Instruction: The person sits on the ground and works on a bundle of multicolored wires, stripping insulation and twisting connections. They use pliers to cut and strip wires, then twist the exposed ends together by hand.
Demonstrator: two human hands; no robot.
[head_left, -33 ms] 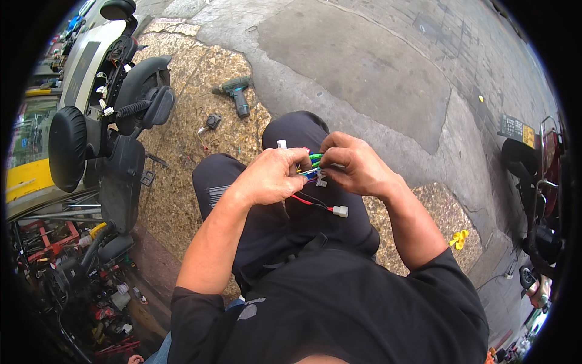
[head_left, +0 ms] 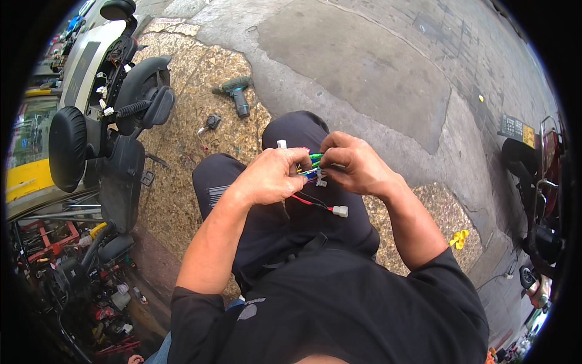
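Above my knees, a bundle of coloured wires [head_left: 314, 164], green, blue and yellow among them, runs between my two hands. My left hand [head_left: 276, 175] is closed, its thumb and fingers pinching the wires from the left. Opposite it, my right hand [head_left: 354, 165] pinches the same wires between thumb and fingers; the exact grip points are partly hidden. A red and black pair of leads hangs below and ends in a white plug connector [head_left: 340, 211]. Another white connector [head_left: 282, 144] shows above my left hand, and a small one [head_left: 321, 181] below the fingertips.
A cordless drill [head_left: 237, 96] and a small black part with wires [head_left: 213, 121] lie on the ground ahead. At left stands a partly stripped scooter with a black seat [head_left: 66, 149], near jumbled tools and parts [head_left: 109, 303]. A yellow item [head_left: 459, 239] lies at right, near a parked vehicle [head_left: 548, 176].
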